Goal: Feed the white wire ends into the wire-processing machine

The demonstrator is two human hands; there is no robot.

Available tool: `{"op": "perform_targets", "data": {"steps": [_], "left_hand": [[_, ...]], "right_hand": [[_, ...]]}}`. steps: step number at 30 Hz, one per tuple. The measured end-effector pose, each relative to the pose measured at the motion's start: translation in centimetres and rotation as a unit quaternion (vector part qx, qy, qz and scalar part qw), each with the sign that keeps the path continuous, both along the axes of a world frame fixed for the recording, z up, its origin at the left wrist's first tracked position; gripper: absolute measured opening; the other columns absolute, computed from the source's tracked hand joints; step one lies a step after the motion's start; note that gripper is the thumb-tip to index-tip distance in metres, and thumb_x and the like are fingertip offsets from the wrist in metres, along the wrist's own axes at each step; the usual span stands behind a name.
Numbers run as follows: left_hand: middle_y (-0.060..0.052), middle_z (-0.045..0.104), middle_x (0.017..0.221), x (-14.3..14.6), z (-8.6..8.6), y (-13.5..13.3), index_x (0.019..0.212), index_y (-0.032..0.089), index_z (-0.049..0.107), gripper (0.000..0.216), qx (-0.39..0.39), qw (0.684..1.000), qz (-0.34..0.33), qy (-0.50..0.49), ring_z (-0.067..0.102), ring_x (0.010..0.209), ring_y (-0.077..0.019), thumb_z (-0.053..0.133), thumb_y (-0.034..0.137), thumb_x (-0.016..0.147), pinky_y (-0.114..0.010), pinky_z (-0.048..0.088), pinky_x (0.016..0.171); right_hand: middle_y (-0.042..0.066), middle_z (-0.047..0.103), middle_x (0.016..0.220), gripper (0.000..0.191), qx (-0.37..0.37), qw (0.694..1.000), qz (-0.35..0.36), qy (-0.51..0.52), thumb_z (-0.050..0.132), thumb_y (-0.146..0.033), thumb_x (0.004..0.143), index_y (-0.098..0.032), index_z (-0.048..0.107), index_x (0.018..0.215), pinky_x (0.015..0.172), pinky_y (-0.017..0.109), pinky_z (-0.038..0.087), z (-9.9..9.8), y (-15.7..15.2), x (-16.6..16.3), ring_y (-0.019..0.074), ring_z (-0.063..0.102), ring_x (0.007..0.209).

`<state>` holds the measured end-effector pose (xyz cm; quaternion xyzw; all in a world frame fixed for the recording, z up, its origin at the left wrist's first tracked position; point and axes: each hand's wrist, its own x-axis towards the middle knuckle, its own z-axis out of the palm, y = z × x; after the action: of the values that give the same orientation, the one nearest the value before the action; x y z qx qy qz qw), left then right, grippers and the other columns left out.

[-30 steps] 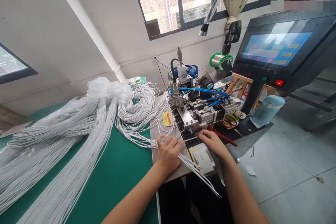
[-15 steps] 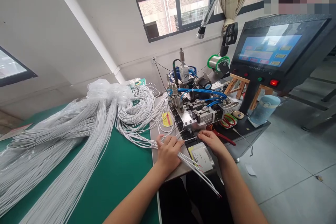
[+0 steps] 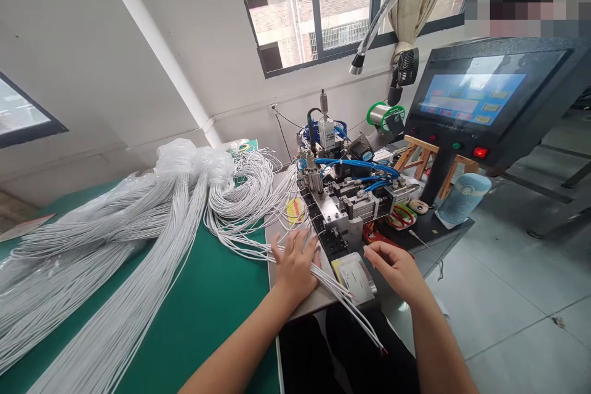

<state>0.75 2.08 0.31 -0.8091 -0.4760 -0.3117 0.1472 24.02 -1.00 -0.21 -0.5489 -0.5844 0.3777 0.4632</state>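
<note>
My left hand (image 3: pixel 298 265) rests palm down over a bundle of white wires (image 3: pixel 339 292) at the table's edge, its fingers curved around them. Red tips show where the wires stick out past the hand and over my lap. My right hand (image 3: pixel 397 268) hovers right of a small pad with a marked white paper (image 3: pixel 355 277). Its thumb and fingers are drawn together, with nothing visible between them. Just beyond both hands stands a bench machine (image 3: pixel 339 209) with metal blocks, cylinders and blue air tubes.
Long white wire bundles (image 3: pixel 138 271) in plastic cover the green tabletop (image 3: pixel 194 320). A control screen (image 3: pixel 473 98) rises at the right, with a blue bottle (image 3: pixel 464 197) below it. A wire spool (image 3: pixel 383 116) and a lamp (image 3: pixel 357 63) are behind the machine.
My right hand has moved back from the machine, toward the right and slightly down. The left hand stays on the wire bundle, its fingers slightly more spread.
</note>
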Motion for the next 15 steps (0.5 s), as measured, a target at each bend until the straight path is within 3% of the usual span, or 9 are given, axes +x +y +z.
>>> {"op": "perform_targets", "data": {"steps": [4,6,15], "left_hand": [[-0.009,0.062,0.123,0.0,0.1,-0.1,0.109,0.026,0.064,0.03,0.006,1.0,-0.009,-0.002,0.053,0.114,-0.0293,0.058,0.017,0.081,-0.058,0.013,0.107],[-0.008,0.062,0.123,0.0,0.1,-0.2,0.11,0.026,0.063,0.032,0.002,1.0,-0.009,-0.002,0.053,0.115,-0.029,0.058,0.016,0.08,-0.058,0.012,0.108],[-0.006,0.063,0.122,-0.3,-0.2,-0.1,0.107,0.028,0.065,0.029,0.008,1.0,-0.016,0.002,0.053,0.114,-0.0276,0.06,0.017,0.081,-0.057,0.011,0.109]], "right_hand": [[-0.001,0.055,0.062,0.032,-0.025,0.988,0.144,-0.052,0.054,-0.045,0.089,-0.018,0.065,0.074,0.052,0.023,0.034,1.7,-1.8,-0.3,0.0131,0.046,0.058],[-0.002,0.055,0.06,0.028,-0.033,0.979,0.183,-0.084,0.055,-0.041,0.089,-0.018,0.067,0.076,0.051,0.022,0.032,2.0,-2.3,-0.7,0.0123,0.045,0.055],[-0.003,0.056,0.057,0.02,-0.011,0.966,0.203,-0.16,0.057,-0.032,0.087,-0.02,0.068,0.074,0.05,0.021,0.032,1.9,-2.6,-1.7,0.012,0.047,0.053]]}}
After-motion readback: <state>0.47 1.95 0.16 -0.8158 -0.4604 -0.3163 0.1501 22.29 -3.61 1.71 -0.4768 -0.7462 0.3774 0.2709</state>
